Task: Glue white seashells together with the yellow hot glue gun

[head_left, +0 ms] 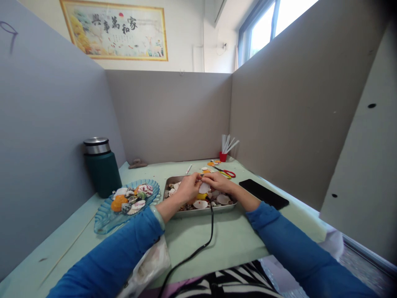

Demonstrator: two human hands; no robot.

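Observation:
My left hand (189, 187) and my right hand (218, 182) meet over a metal tray (198, 213), fingers pinched together at a pale white seashell (204, 188). The fingertips partly cover how each one grips it. Under my hands the tray holds several shells, among them a white oval shell (200, 204) and a whitish shell (223, 199). A yellow tool (202, 196), its kind partly hidden, lies among them, with a black cord (212, 225) running over the tray's near rim toward me.
On the left, a blue scalloped dish (107, 223) holds several shells beside a green flask (102, 174). Behind the tray are scissors (228, 173), a white pen-like stick (189, 169) and a red cup (223, 157) of white sticks. A black phone-like slab (263, 193) lies right. Grey partitions (170, 116) surround the table.

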